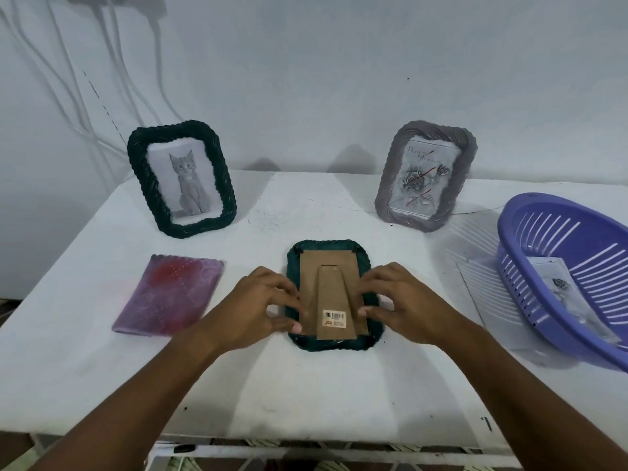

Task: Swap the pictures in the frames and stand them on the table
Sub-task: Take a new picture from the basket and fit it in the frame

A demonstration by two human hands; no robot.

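A dark green frame lies face down at the middle of the table, its brown cardboard back with a folded stand and a barcode sticker facing up. My left hand pinches the back's left edge, thumb near the lower corner. My right hand pinches its right edge. At the back left a dark green frame stands upright with a kitten picture. A grey frame with a rose picture stands at the back right.
A purple and red cloth lies flat left of my hands. A purple slotted basket sits at the right edge with a rose picture inside. A clear sheet lies beside it. Cables hang on the wall behind.
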